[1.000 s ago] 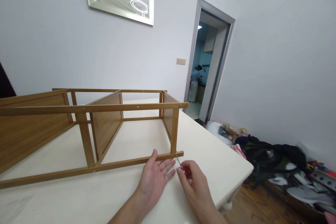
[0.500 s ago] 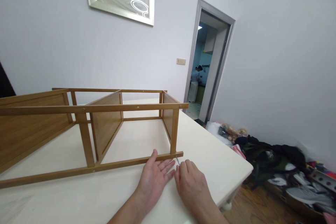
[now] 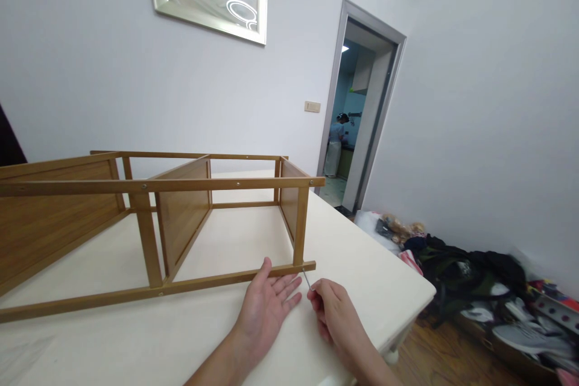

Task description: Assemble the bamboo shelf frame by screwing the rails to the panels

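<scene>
A brown wooden shelf unit point(image 3: 185, 223) lies on its side on a cream table point(image 3: 362, 265). My left hand point(image 3: 265, 307) is palm up with fingers spread, against the lower rail close to its right end. Between the fingertips of my right hand point(image 3: 332, 310) is the end of a thin metal hex key point(image 3: 307, 280). Its far tip meets the screw hole near the rail's right end, below the end upright. Several screw heads show along the upper front rail point(image 3: 203, 184).
Clothes and bags point(image 3: 470, 271) are heaped along the right wall, with a grey shoe point(image 3: 529, 338) in front. A doorway point(image 3: 357, 114) opens at the back, where another person point(image 3: 335, 142) stands. The table's rounded corner point(image 3: 429, 292) is to my right.
My right hand has turned and shifted slightly right, its fingers loosening from a closed fist to a pinch. More of the hex key shows. My left hand has stayed in place.
</scene>
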A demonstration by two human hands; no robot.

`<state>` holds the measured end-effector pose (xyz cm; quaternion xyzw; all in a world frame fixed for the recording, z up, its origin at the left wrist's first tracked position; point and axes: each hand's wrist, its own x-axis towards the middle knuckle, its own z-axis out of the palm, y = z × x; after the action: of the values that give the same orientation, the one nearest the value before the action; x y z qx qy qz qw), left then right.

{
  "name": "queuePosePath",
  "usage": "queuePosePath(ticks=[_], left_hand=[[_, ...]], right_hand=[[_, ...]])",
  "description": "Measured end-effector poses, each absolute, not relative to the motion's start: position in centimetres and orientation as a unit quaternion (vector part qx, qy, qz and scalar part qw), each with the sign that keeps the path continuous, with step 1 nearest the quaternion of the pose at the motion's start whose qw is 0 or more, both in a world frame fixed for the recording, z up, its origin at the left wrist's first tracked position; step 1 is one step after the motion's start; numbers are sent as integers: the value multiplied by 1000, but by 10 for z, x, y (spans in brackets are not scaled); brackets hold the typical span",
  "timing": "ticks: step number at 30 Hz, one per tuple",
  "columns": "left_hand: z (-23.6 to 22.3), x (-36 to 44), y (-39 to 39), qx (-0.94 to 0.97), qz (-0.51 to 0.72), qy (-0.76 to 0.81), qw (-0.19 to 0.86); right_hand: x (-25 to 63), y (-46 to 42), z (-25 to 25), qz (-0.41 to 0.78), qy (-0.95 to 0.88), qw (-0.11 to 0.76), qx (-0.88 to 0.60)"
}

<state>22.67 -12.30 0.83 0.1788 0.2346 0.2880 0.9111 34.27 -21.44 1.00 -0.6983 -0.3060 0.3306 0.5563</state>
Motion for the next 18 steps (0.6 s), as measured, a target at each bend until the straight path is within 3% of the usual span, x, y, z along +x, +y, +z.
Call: queuePosePath(ticks=[4, 9, 18], left_hand=[[9, 227, -124, 180, 285, 227, 914], [12, 226, -124, 179, 281, 234, 913], [18, 226, -122, 180, 274, 242, 913]], right_hand=[[338, -214, 6, 398, -233, 624, -631], [338, -216, 6, 391, -244, 634, -621], [345, -216, 10, 239, -372, 498, -746]])
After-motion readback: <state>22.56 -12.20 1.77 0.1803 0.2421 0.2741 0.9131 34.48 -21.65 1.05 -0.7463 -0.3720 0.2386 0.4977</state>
